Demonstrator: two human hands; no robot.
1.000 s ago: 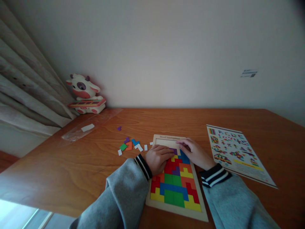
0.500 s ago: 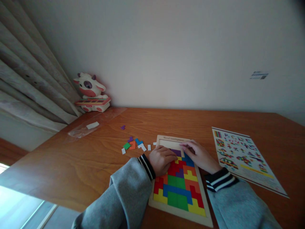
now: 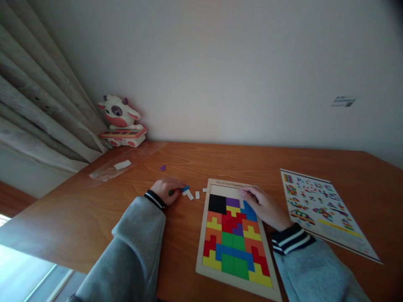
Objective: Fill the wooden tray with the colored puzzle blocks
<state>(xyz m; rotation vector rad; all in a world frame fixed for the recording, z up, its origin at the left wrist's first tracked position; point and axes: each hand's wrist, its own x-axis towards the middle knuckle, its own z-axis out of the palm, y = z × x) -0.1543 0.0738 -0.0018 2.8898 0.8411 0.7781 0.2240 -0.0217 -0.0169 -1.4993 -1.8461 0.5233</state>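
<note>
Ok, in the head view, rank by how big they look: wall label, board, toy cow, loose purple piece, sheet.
1. Board
2. Sheet
3. Toy cow
4. Wall label
5. Loose purple piece
The cow sits farther back than the board and sheet, so its true rank is unsure.

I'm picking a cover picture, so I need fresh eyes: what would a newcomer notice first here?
Probably the puzzle board, low and right of centre, its bright blocks set off by a black square near the upper left. The right hand is at its upper right edge, while the left hand is at the small loose pieces left of it. Farther back, a cow toy sits beside the curtain.
</note>
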